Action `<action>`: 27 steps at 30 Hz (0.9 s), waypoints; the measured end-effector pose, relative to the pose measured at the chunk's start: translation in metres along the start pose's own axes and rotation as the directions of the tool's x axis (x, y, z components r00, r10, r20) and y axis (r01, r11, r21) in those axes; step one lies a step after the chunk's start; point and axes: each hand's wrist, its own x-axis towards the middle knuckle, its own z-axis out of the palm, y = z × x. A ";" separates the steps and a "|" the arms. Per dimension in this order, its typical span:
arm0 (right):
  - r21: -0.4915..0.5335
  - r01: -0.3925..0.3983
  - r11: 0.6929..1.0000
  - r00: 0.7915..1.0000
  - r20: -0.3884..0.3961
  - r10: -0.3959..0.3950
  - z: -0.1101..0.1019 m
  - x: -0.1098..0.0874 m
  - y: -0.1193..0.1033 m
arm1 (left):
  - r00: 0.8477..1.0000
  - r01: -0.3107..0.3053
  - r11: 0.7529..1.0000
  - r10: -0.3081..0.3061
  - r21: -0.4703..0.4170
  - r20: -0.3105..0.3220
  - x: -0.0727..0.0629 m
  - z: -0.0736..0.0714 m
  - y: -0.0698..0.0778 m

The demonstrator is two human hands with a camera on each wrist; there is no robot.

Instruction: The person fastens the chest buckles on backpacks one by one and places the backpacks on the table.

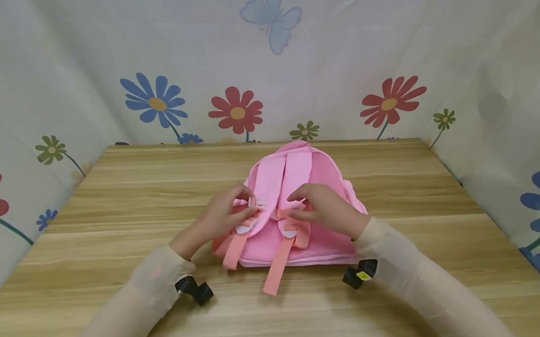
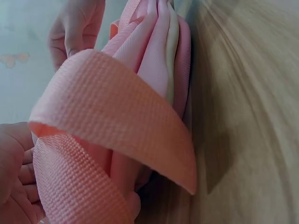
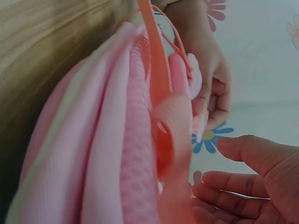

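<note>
Head view: just below the dial's centre, a pink backpack (image 1: pixel 324 243) on a wooden table (image 1: pixel 132 193), laid strap side upward, top at twelve o'clock. At the bag's nine o'clock, a left hand (image 1: pixel 222 213), thumb and fingers pinching a small white buckle (image 1: pixel 254 203). At its three o'clock, a right hand (image 1: pixel 329 208), thumb and fingers parted and loosely bent, released, near the orange webbing (image 1: pixel 280 265); contact with it impossible to tell. From twelve o'clock downward, two pink shoulder straps (image 1: pixel 270 176), with white adjusters (image 1: pixel 290 232) toward eight and six. Loose webbing ends toward eight and between six and seven, the latter reaching past the bag's lower edge. In the right wrist view, right fingers apart toward four o'clock, left hand at two. In the left wrist view, a broad webbing loop across the middle, left hand at eight. Beyond the table, at twelve, a flowered backdrop (image 1: pixel 194 37).
</note>
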 end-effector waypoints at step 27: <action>-0.121 -0.003 0.993 1.000 -0.011 0.002 0.052 0.018 0.018 | 0.999 -0.006 1.000 0.006 0.005 -0.035 -0.001 0.003 -0.001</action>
